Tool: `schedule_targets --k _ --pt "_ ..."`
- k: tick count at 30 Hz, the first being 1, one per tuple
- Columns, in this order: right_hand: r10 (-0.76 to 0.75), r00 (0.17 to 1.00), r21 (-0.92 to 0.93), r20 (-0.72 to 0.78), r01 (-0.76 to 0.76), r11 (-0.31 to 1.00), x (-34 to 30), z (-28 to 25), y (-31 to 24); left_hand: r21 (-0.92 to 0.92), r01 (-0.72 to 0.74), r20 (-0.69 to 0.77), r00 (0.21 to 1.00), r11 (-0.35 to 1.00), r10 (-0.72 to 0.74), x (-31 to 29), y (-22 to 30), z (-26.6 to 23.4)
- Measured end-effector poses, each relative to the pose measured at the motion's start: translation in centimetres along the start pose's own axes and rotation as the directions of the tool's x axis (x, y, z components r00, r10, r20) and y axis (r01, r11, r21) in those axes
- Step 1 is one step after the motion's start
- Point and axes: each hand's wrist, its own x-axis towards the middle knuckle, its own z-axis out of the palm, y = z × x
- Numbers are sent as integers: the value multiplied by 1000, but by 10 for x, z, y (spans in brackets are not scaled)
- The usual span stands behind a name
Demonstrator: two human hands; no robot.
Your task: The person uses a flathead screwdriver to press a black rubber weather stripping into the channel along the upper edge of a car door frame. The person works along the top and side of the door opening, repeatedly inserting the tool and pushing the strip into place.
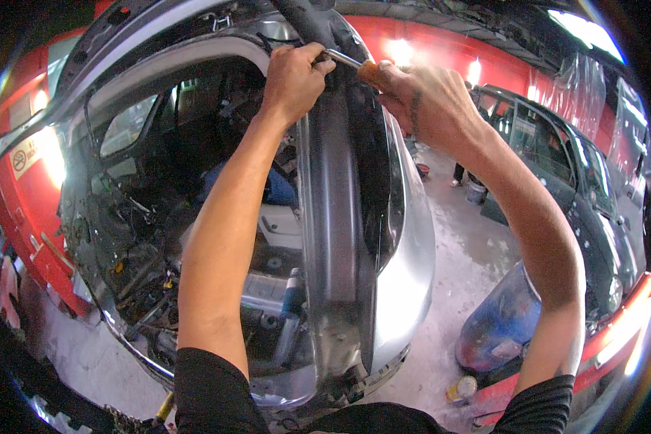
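A: What is being handled?
B: An orange-handled tool [369, 71] with a slim, shiny metal shaft, up at the top of the car's rear pillar [333, 188].
A: And the fingers?
B: The right hand [432, 101] is closed round the handle, thumb along it. The left hand [295, 81] has its fingers bent in by the shaft's far end; whether they pinch it, one cannot tell.
A: How does the surface look?
B: The pillar is dark grey with a dull sheen, running down between the silver outer panel [406, 289] and the open shell, where a pale grey part and loose wiring show.
A: And around it?
B: A pale, blotchy floor [441, 224], a stained blue drum [500, 318] with a small can [462, 389] near it, a dark car [550, 148] on the right, and red walls [434, 37] under bright lights.
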Motion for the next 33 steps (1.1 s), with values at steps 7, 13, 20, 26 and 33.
schedule_targets --k 7,13,20,26,33 --pt "92 996 246 -19 -85 965 -6 -10 -45 8 30 32 999 1000 -30 -1 -3 0" --pt "236 968 403 84 -249 881 0 -7 -63 71 -48 11 999 996 47 3 -12 3" --pt "237 969 407 73 -246 880 5 12 -77 35 21 138 990 999 -25 7 -17 3" --pt "-60 996 316 68 35 948 24 -11 -26 56 18 60 998 998 -22 3 -11 -7" --pt "-420 907 -318 12 402 859 69 24 92 44 31 -27 999 999 -29 4 3 -1"
